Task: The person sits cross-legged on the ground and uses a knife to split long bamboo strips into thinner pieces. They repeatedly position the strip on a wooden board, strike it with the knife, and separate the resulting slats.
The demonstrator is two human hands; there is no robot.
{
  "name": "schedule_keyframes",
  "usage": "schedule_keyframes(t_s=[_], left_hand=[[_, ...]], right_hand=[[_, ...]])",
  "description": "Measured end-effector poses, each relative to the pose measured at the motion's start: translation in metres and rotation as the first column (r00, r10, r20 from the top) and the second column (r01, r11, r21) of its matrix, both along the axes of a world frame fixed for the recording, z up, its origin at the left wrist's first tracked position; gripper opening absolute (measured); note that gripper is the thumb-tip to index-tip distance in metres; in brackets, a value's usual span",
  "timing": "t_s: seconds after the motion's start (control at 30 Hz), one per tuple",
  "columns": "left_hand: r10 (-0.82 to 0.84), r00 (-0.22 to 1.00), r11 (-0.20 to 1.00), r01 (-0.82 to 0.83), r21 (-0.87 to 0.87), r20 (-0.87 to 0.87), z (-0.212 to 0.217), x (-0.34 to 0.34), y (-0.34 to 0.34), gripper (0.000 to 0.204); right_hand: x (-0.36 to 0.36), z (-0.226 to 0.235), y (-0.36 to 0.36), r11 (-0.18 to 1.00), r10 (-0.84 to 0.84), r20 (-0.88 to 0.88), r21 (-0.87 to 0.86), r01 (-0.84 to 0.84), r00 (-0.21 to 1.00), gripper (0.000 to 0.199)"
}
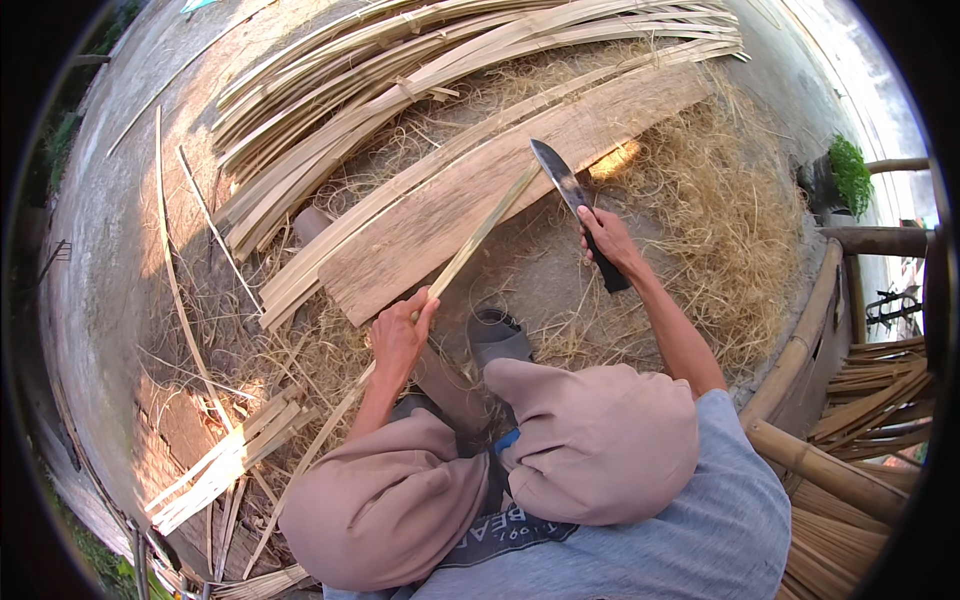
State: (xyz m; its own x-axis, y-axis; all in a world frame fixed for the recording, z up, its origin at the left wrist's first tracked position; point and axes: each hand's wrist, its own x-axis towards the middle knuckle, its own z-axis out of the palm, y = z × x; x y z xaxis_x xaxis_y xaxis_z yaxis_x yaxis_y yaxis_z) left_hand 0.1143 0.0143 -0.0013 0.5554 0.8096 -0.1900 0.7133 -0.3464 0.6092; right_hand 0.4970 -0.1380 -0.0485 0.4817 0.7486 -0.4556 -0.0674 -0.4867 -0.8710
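Bamboo strip (480, 235) over straw-littered ground (740, 220)

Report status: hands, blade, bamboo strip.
Left hand grips bamboo strip. Right hand holds knife, blade at strip's far end. Wooden plank beneath; shavings around.

The bamboo strip (480, 232) is pale yellow-tan. The machete (578, 208) has a dark grey blade with a bright edge and a black handle. The wooden plank (500, 190) is light brown with a streaked grain. The bamboo slats (400, 70) are cream and straw-coloured. The shavings (720, 220) are golden-brown. The trousers (600, 440) are dusty pinkish-beige; the shirt (720, 530) is blue-grey. The sandal (497, 335) is grey. The potted plant (851, 172) is green.
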Motion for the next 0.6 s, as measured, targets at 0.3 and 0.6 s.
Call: schedule_keyframes(t_s=[0.3,0.6], left_hand=[[0.003,0.999,1.000,-0.003,0.011,-0.042,-0.006,-0.002,-0.002,0.039],[0.037,0.999,0.998,-0.037,0.047,-0.001,-0.012,-0.010,-0.002,0.038]], right_hand=[[-0.029,0.014,-0.003,0.949,0.282,0.109,-0.180,-0.260,0.953,0.052],[-0.044,0.012,-0.006,0.984,0.094,0.036,-0.158,-0.087,0.995,0.054]])
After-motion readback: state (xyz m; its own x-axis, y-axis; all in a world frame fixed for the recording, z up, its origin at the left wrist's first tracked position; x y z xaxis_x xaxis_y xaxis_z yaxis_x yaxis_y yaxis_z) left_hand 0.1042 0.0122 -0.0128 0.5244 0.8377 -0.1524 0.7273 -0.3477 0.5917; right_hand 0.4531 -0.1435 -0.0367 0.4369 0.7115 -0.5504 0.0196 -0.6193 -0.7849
